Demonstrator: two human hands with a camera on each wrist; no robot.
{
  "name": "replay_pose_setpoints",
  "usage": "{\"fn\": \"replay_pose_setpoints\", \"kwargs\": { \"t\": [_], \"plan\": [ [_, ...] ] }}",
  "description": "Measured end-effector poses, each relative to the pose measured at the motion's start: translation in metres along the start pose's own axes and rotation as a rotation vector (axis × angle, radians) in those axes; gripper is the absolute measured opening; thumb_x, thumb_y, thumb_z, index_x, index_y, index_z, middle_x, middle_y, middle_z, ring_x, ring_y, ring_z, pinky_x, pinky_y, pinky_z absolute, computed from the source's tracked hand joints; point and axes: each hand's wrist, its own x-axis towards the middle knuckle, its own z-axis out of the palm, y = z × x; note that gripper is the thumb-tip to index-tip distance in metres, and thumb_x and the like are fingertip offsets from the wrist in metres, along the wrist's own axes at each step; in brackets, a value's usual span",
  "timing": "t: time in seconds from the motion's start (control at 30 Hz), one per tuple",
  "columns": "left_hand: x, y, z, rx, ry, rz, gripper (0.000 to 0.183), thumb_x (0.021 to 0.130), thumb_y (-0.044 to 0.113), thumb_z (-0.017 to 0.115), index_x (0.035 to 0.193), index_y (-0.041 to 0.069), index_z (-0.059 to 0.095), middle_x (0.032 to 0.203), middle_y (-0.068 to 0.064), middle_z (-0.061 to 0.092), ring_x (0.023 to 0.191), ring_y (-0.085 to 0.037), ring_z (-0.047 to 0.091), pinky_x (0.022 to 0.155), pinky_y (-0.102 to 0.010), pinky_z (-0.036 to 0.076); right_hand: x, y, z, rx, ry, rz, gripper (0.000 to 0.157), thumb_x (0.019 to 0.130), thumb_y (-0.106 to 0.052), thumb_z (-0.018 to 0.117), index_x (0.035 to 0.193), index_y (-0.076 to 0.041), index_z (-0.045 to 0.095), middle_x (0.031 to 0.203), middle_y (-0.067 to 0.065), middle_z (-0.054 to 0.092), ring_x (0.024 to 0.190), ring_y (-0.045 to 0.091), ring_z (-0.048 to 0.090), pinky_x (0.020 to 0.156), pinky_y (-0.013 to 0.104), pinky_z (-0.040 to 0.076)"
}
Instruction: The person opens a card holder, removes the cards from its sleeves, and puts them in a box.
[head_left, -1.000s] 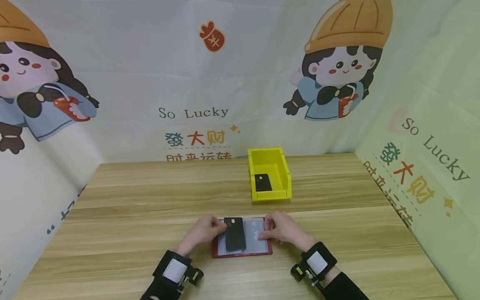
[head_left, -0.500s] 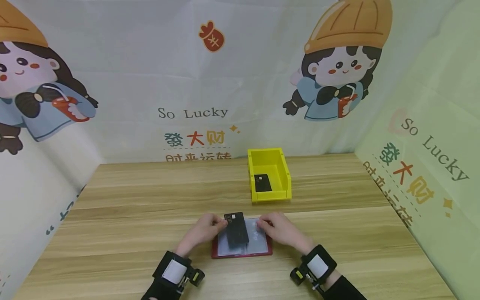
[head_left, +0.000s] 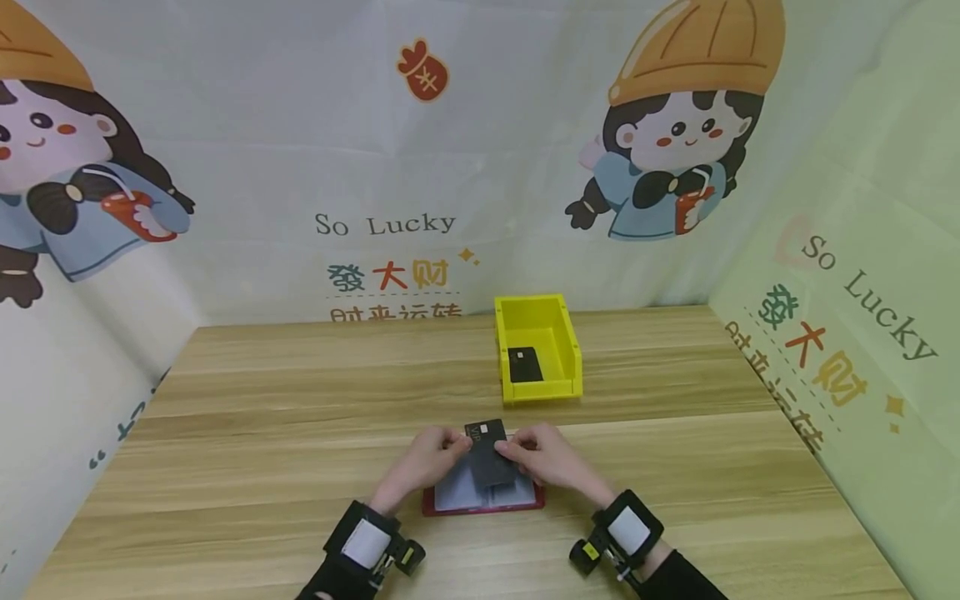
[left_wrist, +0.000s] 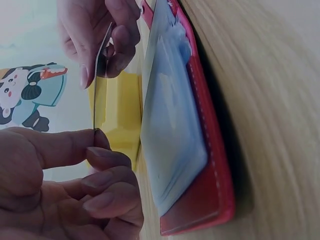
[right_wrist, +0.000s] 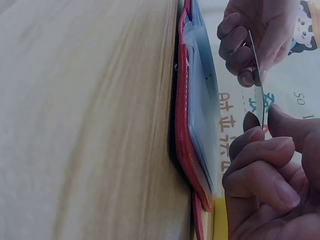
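Note:
Both hands hold a black bank-style card (head_left: 491,469) marked VIP above an opened red card holder (head_left: 517,507) with clear plastic sleeves (head_left: 453,493). My left hand (head_left: 431,458) pinches the card's left edge between thumb and index finger. At the opposite edge my right hand (head_left: 547,457) has its thumb over the card's face and fingers behind. Seen edge-on in the left wrist view, the card (left_wrist: 95,107) is slightly bent and apart from the sleeves (left_wrist: 172,120). The red cover (right_wrist: 182,120) lies on the table in the right wrist view.
A yellow open-fronted bin (head_left: 551,389) stands behind the card holder, with another black card (head_left: 525,365) lying inside at its left. The wood-grain table (head_left: 300,392) meets a printed cloth backdrop (head_left: 247,208) at the back and sides.
The black card has risen off the sleeves and shifted right. My right hand has let go of the right-hand sleeve and moved left onto the card; my left hand followed rightward.

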Motion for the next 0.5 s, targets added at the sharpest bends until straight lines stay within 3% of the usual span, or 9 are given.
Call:
{"fn": "replay_pose_setpoints", "kwargs": {
  "t": [0.23,0.5],
  "plan": [
    [0.003,0.000,0.008,0.019,0.049,-0.008,0.026,0.105,0.015,0.061,0.093,-0.004,0.072,0.074,0.001,0.049,0.068,-0.013,0.044,0.059,-0.025,0.033,-0.001,0.002,-0.001,0.064,0.006,0.022,0.035,0.107,-0.021,0.061,0.080,0.001,0.064,0.059,-0.007,0.043,0.048,0.005,0.037,0.049,0.021,0.029],
    [0.004,0.000,0.015,0.101,0.097,0.100,0.021,0.099,0.001,0.059,0.114,-0.007,0.071,0.086,-0.008,0.063,0.074,-0.015,0.052,0.063,-0.026,0.040,-0.004,0.009,-0.010,0.080,0.058,0.041,0.034,0.107,-0.019,0.061,0.081,0.002,0.062,0.060,-0.007,0.044,0.051,0.008,0.038,0.051,0.022,0.030]
  ]
}}
